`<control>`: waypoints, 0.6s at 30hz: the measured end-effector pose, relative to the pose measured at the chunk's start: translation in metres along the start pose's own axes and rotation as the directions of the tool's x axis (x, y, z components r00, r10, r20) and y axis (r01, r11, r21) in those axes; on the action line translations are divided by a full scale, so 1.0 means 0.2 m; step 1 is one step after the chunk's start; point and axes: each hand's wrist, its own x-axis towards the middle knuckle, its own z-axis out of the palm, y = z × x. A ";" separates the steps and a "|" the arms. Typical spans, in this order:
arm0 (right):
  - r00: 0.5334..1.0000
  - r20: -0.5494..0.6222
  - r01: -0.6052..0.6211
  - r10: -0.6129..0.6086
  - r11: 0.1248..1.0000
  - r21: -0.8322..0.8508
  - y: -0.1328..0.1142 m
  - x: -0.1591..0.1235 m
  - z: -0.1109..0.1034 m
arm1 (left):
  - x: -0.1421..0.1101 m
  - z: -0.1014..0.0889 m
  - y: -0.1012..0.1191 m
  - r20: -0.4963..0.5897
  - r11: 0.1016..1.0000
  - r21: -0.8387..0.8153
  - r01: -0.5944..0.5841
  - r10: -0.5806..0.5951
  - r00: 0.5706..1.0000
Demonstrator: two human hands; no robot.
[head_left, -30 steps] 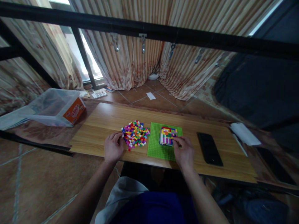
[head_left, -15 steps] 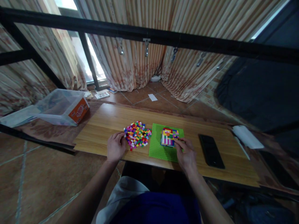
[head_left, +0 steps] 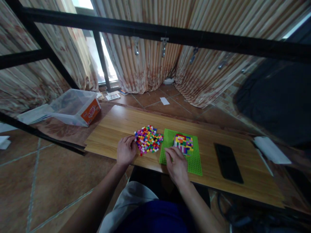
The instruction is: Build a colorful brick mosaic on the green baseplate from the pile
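Note:
My left hand (head_left: 126,150) rests at the left edge of a pile of small colourful toy bricks (head_left: 148,139). Its fingers are curled, with the tips against the outer bricks; anything pinched there is too small to make out. My right hand (head_left: 178,164) hovers over the near left part of a green baseplate (head_left: 194,165), thumb and forefinger apart, with no brick visible between them. On the baseplate stands a low block built of many-coloured bricks (head_left: 184,143), its near left part partly covered by my right fingers.
A black phone (head_left: 228,162) lies on the wooden table (head_left: 116,119) right of the baseplate. Beyond the table's left end is a clear plastic box (head_left: 73,105) with an orange label. A dark metal bar (head_left: 145,30) crosses ahead, in front of striped curtains (head_left: 150,64).
My right hand has left the brick block and moved left and nearer to me, toward the pile. My left hand stays by the pile. The whole view has shifted slightly.

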 end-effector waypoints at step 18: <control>0.988 0.157 -0.001 0.012 0.998 -0.070 -0.04 0.03 0.20 | -0.01 0.00 0.01 -0.005 1.000 -0.001 0.000 0.000 1.000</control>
